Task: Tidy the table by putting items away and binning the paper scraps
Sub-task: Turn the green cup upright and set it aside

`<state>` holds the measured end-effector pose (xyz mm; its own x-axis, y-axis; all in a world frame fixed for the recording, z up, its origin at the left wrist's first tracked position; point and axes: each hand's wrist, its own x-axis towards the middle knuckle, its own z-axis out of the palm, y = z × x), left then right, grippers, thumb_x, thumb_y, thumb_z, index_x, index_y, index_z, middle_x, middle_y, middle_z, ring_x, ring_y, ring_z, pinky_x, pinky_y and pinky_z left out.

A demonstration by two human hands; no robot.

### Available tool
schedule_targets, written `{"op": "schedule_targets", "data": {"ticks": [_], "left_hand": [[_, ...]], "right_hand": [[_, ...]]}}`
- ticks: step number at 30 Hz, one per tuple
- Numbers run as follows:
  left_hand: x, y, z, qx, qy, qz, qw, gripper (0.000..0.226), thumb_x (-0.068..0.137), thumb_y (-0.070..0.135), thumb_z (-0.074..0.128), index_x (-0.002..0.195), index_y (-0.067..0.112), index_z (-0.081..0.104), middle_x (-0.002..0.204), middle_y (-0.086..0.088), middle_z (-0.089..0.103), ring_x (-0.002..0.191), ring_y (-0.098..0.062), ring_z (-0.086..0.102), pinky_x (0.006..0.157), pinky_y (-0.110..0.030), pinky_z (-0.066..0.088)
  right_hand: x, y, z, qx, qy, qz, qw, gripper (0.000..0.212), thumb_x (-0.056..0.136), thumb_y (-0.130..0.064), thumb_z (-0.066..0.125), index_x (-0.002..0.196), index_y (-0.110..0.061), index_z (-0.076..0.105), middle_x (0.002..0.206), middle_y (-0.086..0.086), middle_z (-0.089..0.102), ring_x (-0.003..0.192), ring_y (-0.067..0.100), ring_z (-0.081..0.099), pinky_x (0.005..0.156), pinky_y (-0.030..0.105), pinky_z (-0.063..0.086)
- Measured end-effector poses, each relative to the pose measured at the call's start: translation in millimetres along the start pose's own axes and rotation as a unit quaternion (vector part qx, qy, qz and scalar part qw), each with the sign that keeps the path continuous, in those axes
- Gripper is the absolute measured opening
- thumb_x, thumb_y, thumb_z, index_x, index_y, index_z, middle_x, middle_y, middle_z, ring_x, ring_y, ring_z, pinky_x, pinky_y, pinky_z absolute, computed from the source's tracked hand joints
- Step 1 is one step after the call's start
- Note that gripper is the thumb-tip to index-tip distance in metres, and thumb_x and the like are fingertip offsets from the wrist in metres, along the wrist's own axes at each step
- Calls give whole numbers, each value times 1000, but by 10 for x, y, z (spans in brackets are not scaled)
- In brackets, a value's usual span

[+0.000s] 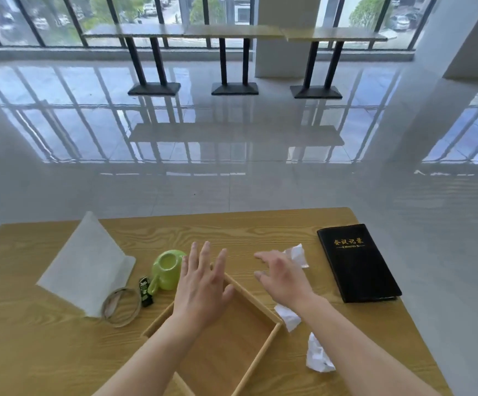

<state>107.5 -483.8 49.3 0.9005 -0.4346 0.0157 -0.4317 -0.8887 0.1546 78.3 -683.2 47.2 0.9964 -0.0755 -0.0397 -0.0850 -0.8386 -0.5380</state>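
A wooden tray (263,352) lies at the near middle of the wooden table (46,338). My left hand (202,284) hovers over its far corner, fingers spread, holding nothing. My right hand (282,277) is open beside it, fingers curled over the tabletop. Three crumpled paper scraps lie nearby: one (297,254) just beyond my right hand, one (289,317) under my right wrist, one (317,357) nearer me. A green mug (166,270) lies tipped on its side left of the tray. A black notebook (356,261) rests at the right.
A large white sheet (86,267) lies at the left, with a coil of cord (122,307) on its near corner and a small black-and-green item (145,291) next to the mug. Beyond the table is glossy floor and a window counter (232,32).
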Motion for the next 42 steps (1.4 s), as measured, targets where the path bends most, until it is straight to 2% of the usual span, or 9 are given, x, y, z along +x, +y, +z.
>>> {"op": "schedule_targets", "data": {"ticks": [12,15,18,22,26,29,33,39,42], "left_hand": [[-638,-1398,-42,-22,-36,-108,993,73,88,49,48,151,27,19,161,-13,14,148,-34,9,120,-48,17],[-654,-1575,76,-18,-64,-109,992,70,87,45,47,150,27,21,158,-13,18,147,-32,14,118,-47,22],[-578,-1654,172,-38,-71,-111,991,64,84,39,49,144,25,32,145,-8,35,135,-28,34,108,-40,34],[-389,-1692,282,-76,-65,-115,988,47,86,40,53,130,25,42,112,2,52,102,-17,51,78,-28,40],[-162,-1697,392,-168,-63,-171,969,36,90,40,61,120,23,50,107,1,57,100,-17,55,82,-27,44],[-34,-1710,424,-187,-62,-202,959,22,89,33,64,105,20,57,104,-1,62,95,-19,59,77,-29,46],[65,-1750,440,-177,-51,-213,960,7,90,26,63,91,19,62,95,0,68,85,-19,63,68,-30,46],[191,-1771,424,-173,-51,-208,961,11,83,23,61,78,14,61,81,-4,68,72,-22,60,60,-35,45],[207,-1819,401,-219,-25,-224,949,16,77,26,64,69,14,59,67,-1,65,61,-18,58,57,-38,48]], "right_hand": [[339,-1125,756,-1,-75,16,997,42,89,-27,64,130,-23,61,116,-2,68,104,16,62,90,31,49],[499,-1265,946,-10,-103,21,994,45,89,-24,66,133,-23,58,124,0,66,111,17,61,95,32,49],[721,-1381,1090,-29,-116,16,993,52,88,-24,69,137,-25,53,136,1,57,124,21,55,101,35,45],[1009,-1451,1250,-54,-142,-9,988,69,82,-21,74,144,-27,42,145,-2,45,132,22,44,106,35,41],[1199,-1428,1401,-90,-215,-25,972,96,79,-23,78,154,-33,20,162,-5,19,145,23,23,115,38,32],[1293,-1371,1482,-105,-249,-31,962,101,78,-23,79,155,-35,14,164,-6,11,148,24,16,116,41,32],[1343,-1263,1580,-107,-252,-40,961,98,78,-21,75,155,-30,15,163,-3,13,147,27,16,116,40,32],[1383,-1205,1578,-66,-234,-55,968,92,78,-20,72,154,-28,20,161,2,22,144,28,21,119,37,23],[1392,-1207,1458,-17,-205,-70,976,89,80,-29,75,153,-27,24,157,0,32,143,25,27,118,39,26]]}}
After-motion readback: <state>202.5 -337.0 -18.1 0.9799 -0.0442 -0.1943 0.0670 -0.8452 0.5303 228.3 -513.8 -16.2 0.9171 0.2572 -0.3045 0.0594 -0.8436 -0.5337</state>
